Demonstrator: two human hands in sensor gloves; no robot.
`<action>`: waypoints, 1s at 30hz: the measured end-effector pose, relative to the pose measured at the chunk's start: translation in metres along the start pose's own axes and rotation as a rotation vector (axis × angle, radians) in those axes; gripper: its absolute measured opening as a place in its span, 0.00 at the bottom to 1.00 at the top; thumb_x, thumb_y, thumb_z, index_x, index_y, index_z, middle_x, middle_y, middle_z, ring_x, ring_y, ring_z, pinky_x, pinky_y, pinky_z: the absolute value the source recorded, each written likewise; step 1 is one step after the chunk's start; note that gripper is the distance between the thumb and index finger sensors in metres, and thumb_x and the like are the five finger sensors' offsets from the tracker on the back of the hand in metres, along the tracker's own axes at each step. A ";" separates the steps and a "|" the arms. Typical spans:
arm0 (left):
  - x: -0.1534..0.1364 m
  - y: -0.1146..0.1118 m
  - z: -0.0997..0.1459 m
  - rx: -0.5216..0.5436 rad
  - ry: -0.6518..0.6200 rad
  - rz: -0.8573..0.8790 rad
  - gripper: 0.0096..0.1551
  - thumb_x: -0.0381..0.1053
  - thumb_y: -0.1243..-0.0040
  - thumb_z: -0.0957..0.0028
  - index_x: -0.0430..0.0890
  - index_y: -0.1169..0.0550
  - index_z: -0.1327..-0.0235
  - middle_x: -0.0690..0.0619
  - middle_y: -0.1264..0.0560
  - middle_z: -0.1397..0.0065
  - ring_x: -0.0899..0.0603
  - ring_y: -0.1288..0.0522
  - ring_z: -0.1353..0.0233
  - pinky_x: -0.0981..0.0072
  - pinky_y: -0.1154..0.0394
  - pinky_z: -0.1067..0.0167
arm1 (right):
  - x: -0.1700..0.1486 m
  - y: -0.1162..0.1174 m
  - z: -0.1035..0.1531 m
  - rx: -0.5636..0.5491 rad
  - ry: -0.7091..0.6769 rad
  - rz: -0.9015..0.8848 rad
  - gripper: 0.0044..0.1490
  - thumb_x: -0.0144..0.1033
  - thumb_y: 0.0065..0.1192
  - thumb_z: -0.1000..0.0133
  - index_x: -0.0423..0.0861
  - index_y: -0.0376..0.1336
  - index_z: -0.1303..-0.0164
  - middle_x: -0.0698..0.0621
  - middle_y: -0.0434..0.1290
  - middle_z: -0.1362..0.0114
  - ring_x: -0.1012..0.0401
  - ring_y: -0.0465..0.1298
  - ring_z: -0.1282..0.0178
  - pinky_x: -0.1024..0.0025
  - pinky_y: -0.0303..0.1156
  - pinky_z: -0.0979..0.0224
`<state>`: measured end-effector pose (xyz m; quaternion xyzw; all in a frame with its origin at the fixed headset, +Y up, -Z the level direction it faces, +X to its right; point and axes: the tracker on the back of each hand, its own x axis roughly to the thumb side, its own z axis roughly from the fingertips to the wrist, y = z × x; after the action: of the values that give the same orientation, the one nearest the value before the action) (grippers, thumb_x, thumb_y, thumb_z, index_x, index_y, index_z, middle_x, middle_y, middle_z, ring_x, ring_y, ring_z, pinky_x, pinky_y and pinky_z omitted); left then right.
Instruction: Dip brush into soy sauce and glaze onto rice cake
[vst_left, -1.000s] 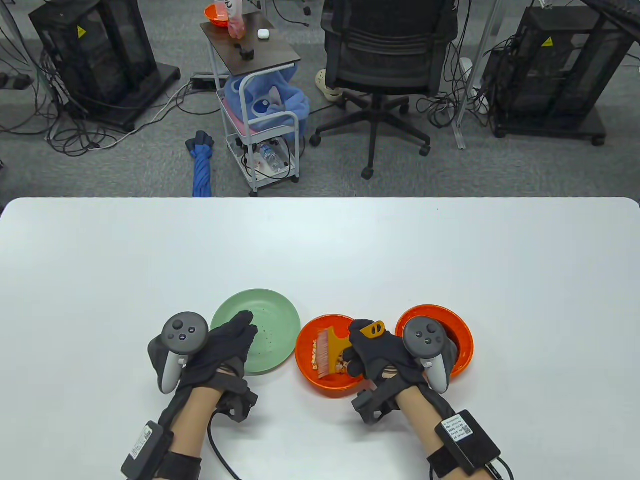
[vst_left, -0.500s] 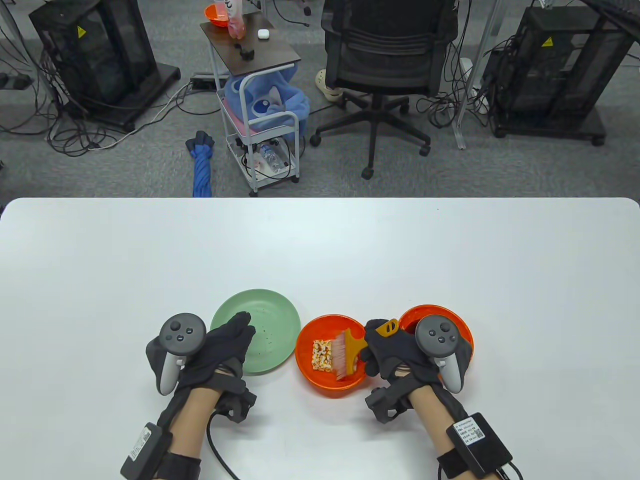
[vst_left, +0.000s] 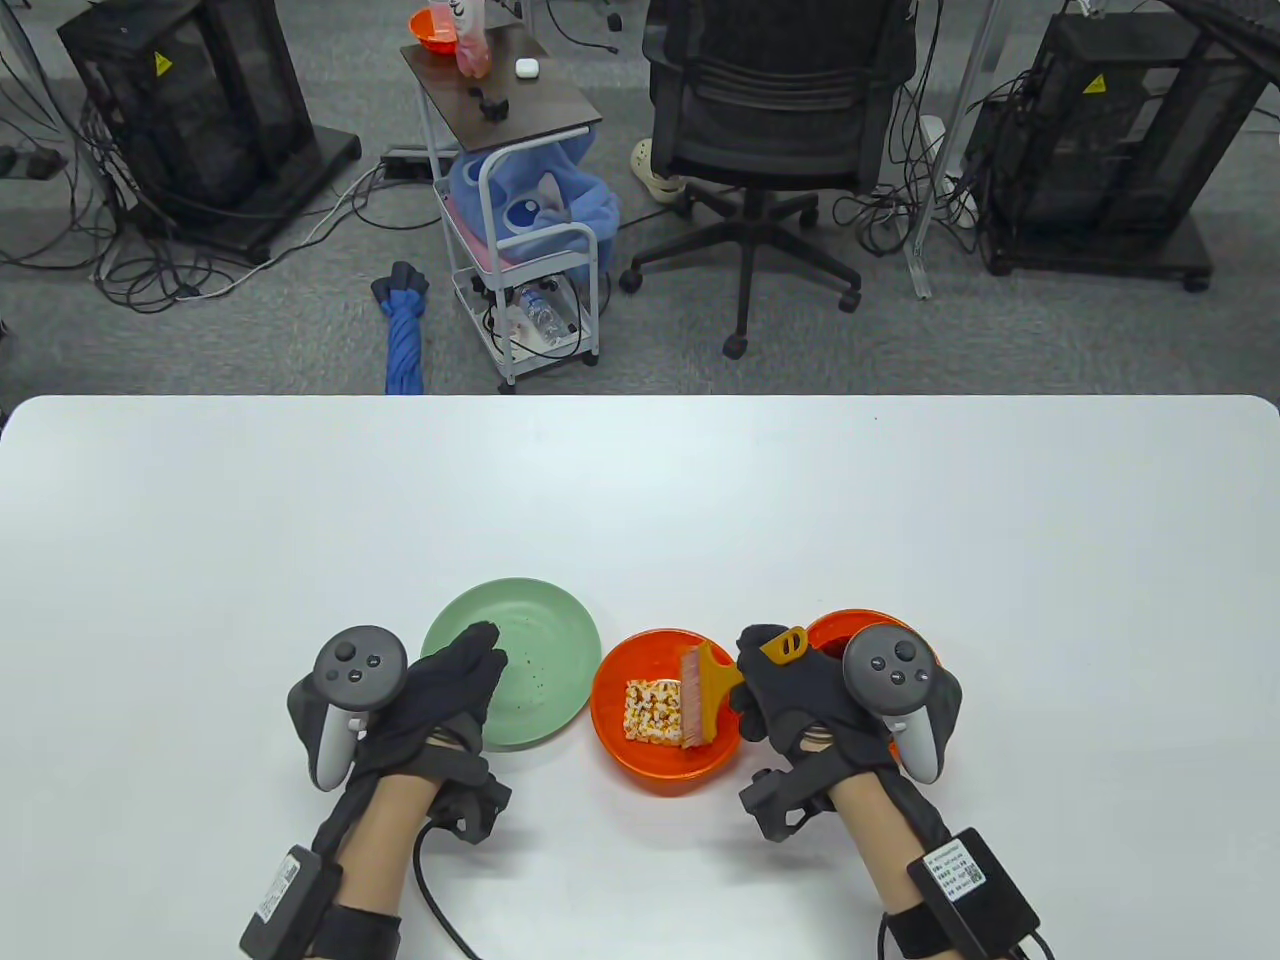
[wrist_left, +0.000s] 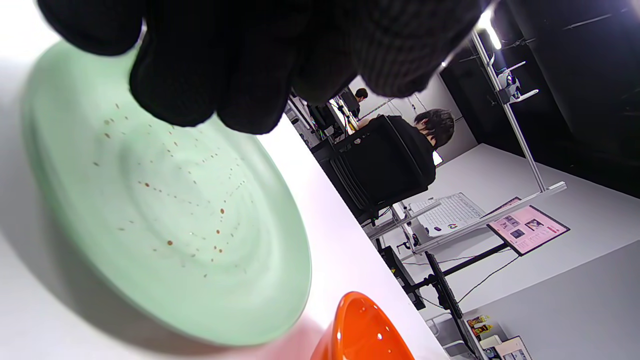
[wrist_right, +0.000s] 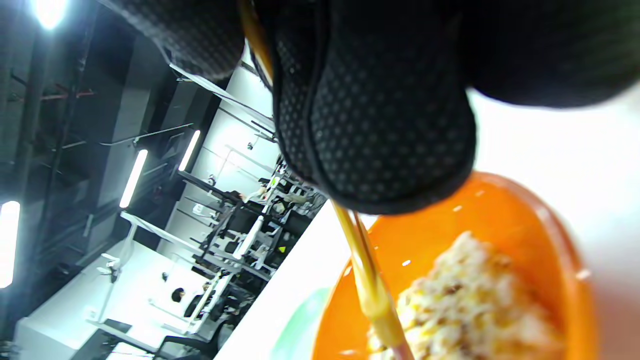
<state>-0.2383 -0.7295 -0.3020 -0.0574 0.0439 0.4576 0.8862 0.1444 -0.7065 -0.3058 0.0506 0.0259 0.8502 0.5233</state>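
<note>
A square rice cake (vst_left: 651, 711) lies in the middle orange bowl (vst_left: 612, 744). My right hand (vst_left: 800, 700) grips the yellow handle of a flat brush (vst_left: 705, 690); its pink bristles (vst_left: 691, 712) lie on the cake's right edge. In the right wrist view the brush (wrist_right: 367, 285) runs from my fingers (wrist_right: 375, 115) down to the rice cake (wrist_right: 475, 305). A second orange bowl (vst_left: 850, 625) sits behind my right hand, mostly hidden; its contents do not show. My left hand (vst_left: 440, 700) rests flat on the near rim of a green plate (vst_left: 540, 650), holding nothing.
The green plate (wrist_left: 165, 210) is speckled with brown drops, and the orange bowl's rim (wrist_left: 362, 327) shows beside it in the left wrist view. The white table (vst_left: 640, 500) stretches beyond the dishes; an office chair (vst_left: 770, 150) and a small cart (vst_left: 520, 200) stand past its far edge.
My right hand has drawn the brush to the right across the rice cake, from its left side to its right edge, uncovering the cake. The left hand stays on the plate.
</note>
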 end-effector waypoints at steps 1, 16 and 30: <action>0.000 0.000 0.000 -0.001 0.000 0.000 0.32 0.60 0.44 0.46 0.50 0.28 0.28 0.43 0.22 0.34 0.32 0.22 0.37 0.38 0.28 0.42 | 0.000 0.002 0.000 0.011 0.002 -0.016 0.31 0.42 0.54 0.41 0.32 0.62 0.38 0.41 0.83 0.52 0.57 0.86 0.68 0.57 0.82 0.62; -0.002 0.001 -0.002 -0.012 0.003 0.020 0.32 0.60 0.44 0.46 0.50 0.28 0.28 0.43 0.22 0.34 0.32 0.22 0.37 0.38 0.28 0.42 | -0.029 0.033 -0.010 0.133 0.114 -0.108 0.32 0.43 0.52 0.41 0.34 0.59 0.35 0.42 0.82 0.47 0.59 0.85 0.66 0.64 0.81 0.65; -0.003 -0.001 -0.001 -0.011 0.013 0.008 0.33 0.60 0.44 0.46 0.50 0.28 0.28 0.43 0.22 0.34 0.31 0.22 0.37 0.38 0.28 0.42 | -0.022 0.025 -0.006 0.090 0.085 0.019 0.32 0.42 0.53 0.41 0.32 0.61 0.37 0.41 0.83 0.50 0.57 0.85 0.70 0.64 0.80 0.69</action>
<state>-0.2395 -0.7330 -0.3024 -0.0652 0.0472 0.4609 0.8838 0.1314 -0.7376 -0.3107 0.0382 0.0861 0.8546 0.5108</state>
